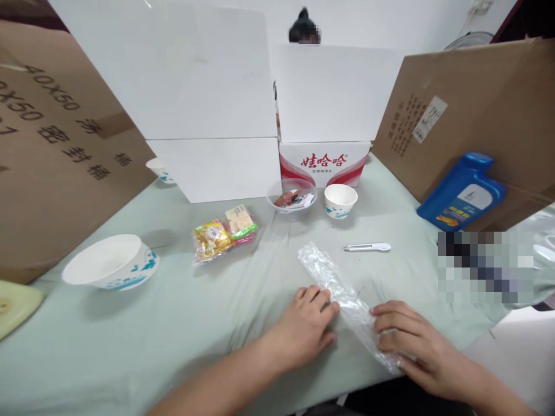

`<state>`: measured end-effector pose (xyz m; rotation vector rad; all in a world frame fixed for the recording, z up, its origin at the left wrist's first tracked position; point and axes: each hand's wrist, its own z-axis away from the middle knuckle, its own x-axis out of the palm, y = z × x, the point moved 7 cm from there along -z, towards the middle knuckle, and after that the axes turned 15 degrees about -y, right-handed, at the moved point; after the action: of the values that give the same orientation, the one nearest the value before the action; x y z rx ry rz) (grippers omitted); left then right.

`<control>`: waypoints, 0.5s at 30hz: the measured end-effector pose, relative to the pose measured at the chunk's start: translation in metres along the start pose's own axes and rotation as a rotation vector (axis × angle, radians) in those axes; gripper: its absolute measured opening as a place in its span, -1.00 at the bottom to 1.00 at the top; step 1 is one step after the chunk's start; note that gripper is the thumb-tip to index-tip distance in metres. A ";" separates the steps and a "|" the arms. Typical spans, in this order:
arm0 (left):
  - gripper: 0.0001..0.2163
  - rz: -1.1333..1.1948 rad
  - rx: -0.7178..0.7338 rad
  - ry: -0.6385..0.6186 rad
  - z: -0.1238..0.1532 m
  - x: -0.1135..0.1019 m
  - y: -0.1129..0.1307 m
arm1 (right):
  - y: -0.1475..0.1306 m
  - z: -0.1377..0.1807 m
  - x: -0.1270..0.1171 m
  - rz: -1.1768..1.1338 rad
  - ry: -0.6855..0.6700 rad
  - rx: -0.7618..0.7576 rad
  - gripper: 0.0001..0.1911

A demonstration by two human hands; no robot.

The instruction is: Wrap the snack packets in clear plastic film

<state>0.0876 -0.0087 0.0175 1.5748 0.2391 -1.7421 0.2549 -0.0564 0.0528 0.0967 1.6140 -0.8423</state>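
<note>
1. Right hand (418,341), nearest the wearer: palm down, fingers half extended and slightly parted. Fingertips lie on the near right edge of the clear plastic strip (347,300); the grip is not closed. Whether the thumb bears on the strip's lower end cannot be told.

2. Left hand (307,329): palm down, fingers bent and loosely spread, index fingertip at the strip's left edge. Grip open, nothing enclosed; any pressure cannot be told.

3. Strip: crinkled, narrow, flat on the table (173,323) between the hands, running roughly from 11 to 5 o'clock. Clock positions below are taken from its middle, 12 pointing away from the wearer. Left hand at 8, right hand at 4.

4. White cutter (367,247): between 12 and 1 o'clock, lying crosswise, apart from both hands.

5. Paper cup (337,210): 12 o'clock, upright. Clear bowl (269,196): 11 o'clock, packets inside.

6. Snack packets (223,234): 10 o'clock. Large white bowl (134,271): 9 o'clock, upright.

7. Blue bottle (463,196): between 1 and 2 o'clock, before a cardboard box (472,104).
</note>
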 end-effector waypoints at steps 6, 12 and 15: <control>-0.58 0.205 0.144 -0.073 0.004 -0.010 -0.017 | 0.020 -0.070 -0.047 -0.259 -0.099 0.008 -0.79; -0.76 0.473 0.156 -0.107 0.002 -0.019 -0.037 | 0.099 -0.152 -0.044 -0.244 0.059 0.237 -0.83; -0.80 0.507 0.168 -0.112 0.002 -0.017 -0.038 | 0.114 -0.171 -0.026 -0.078 0.061 0.294 -0.82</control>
<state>0.0612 0.0237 0.0205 1.4841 -0.3447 -1.4657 0.1773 0.1326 0.0207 0.2712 1.5489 -1.1430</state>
